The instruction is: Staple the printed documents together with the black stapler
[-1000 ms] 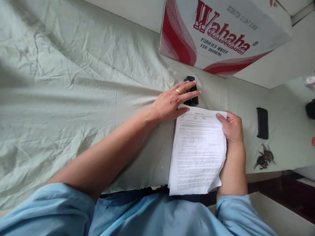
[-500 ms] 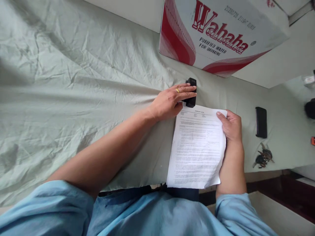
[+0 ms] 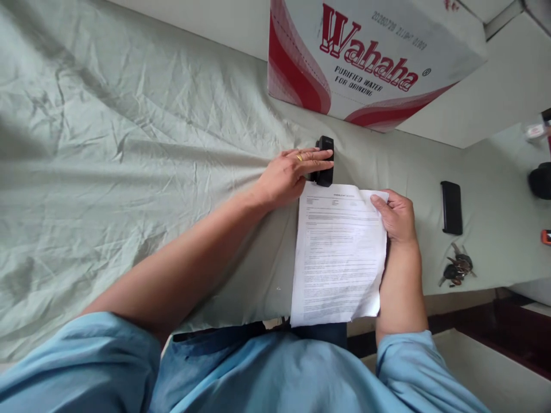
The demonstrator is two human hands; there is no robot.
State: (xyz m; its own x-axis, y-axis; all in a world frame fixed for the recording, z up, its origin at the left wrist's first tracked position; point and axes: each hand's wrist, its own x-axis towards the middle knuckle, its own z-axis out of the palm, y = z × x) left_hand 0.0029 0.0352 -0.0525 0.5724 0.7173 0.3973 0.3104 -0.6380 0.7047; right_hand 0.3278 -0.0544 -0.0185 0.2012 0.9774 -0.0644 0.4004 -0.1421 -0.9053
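Black stapler [image 3: 327,173] lies on the cloth-covered surface [image 3: 172,115], at the document's top edge. Left hand [image 3: 284,176]: grip unclenched, fingers extended across the stapler. Right hand [image 3: 396,215]: grip pinches the document's top right corner, thumb uppermost. Document [image 3: 342,258]: white, finely printed, slightly creased, lower edge overhanging the surface.
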